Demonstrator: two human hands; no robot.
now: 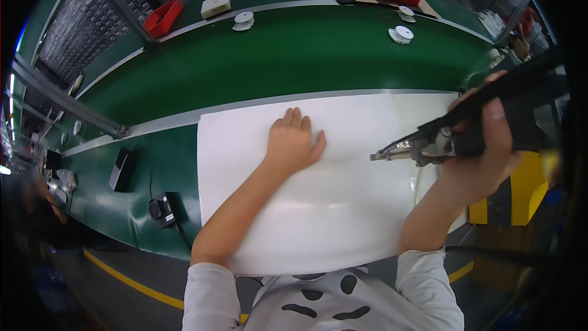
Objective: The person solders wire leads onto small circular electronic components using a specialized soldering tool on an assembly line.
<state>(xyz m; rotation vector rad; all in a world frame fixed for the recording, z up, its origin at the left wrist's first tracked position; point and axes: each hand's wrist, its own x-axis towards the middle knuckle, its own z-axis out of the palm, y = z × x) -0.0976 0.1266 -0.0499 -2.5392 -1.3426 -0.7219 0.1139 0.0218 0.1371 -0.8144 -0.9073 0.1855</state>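
Head view, right hand (481,175): fingers were wrapped around a dark tool (438,142); its metal tip pointed left above the white sheet (331,220);
Left hand (293,141): fingers lay loosely spread and free on the sheet;
White sheet: it covered part of the green bench (116,220);
Bench: a black box (122,170) and black corded device (162,211) lay left of the sheet;
Spools (401,35): white; farther off.
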